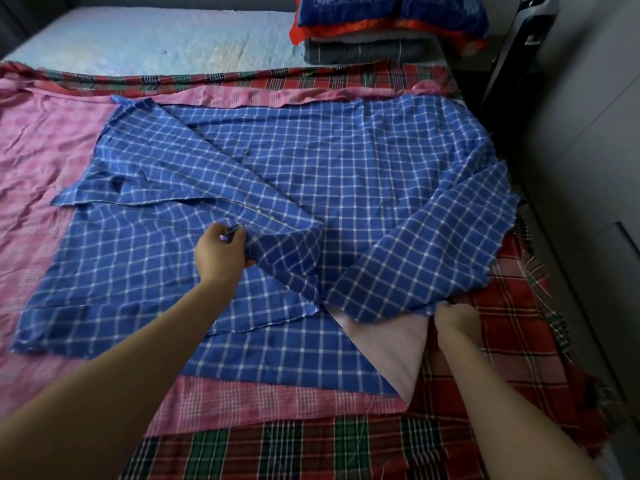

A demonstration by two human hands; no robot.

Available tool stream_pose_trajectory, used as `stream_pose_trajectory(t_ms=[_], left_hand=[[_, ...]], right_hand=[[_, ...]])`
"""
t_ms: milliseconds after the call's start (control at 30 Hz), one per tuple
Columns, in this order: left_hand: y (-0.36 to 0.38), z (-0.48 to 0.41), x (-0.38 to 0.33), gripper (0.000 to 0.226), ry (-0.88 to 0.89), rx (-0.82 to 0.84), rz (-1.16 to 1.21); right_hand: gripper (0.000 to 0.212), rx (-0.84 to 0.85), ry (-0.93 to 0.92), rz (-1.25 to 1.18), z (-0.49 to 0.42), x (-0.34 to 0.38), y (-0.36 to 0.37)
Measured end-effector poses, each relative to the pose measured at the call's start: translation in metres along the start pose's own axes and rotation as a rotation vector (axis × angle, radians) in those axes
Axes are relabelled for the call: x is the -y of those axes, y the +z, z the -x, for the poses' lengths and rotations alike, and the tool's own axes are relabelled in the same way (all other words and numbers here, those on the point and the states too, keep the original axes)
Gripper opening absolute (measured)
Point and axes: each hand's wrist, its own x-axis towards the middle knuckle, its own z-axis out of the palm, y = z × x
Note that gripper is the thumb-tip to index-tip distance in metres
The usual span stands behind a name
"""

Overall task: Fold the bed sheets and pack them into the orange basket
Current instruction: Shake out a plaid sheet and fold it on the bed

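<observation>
A blue checked bed sheet lies spread on the bed, partly folded over itself with flaps crossing near the middle. My left hand pinches a folded edge of this sheet at its centre. My right hand grips the sheet's lower right corner, its fingers tucked under the cloth. Beneath the blue sheet lie a pink checked sheet and a red and green plaid sheet. A pale pink patch shows where the blue corner is lifted. No orange basket is in view.
A stack of folded blankets and cushions sits at the bed's far right corner. The bare white mattress shows at the far side. A dark upright object and a grey wall run along the right.
</observation>
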Motion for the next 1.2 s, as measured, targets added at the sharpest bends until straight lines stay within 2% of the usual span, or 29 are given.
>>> stream_pose_trajectory(t_ms=[133,267,400,533,767,867,967,1100,1200], left_hand=[[-0.015,-0.001,-0.010,0.017,-0.014,0.024,0.028],[-0.050,0.003,-0.060,0.021,0.049,0.060,0.097],[-0.102,0.012,-0.111,0.018,0.169,0.086,0.111],[-0.173,0.014,-0.171,0.018,0.324,0.077,0.091],[-0.326,0.007,-0.260,0.020,0.478,0.072,0.159],[-0.387,0.003,-0.283,0.026,0.526,0.104,0.158],[-0.446,0.005,-0.306,0.028,0.549,0.137,0.193],[-0.518,0.008,-0.311,0.021,0.544,0.144,0.240],[-0.564,0.010,-0.304,0.025,0.504,0.071,0.237]], right_hand=[[0.016,-0.193,-0.411,-0.072,0.037,0.046,-0.015],[0.022,-0.201,-0.841,-0.177,0.117,0.123,-0.046],[0.026,-0.172,-1.093,-0.191,0.195,0.187,-0.074],[0.043,-0.102,-1.265,-0.203,0.279,0.236,-0.107],[0.024,-0.130,-1.479,-0.354,0.454,0.332,-0.164],[0.024,-0.128,-1.547,-0.444,0.534,0.372,-0.184],[0.038,-0.056,-1.577,-0.563,0.606,0.397,-0.189],[0.029,0.095,-1.517,-0.397,0.657,0.391,-0.148],[0.038,0.225,-1.525,-0.413,0.685,0.384,-0.118]])
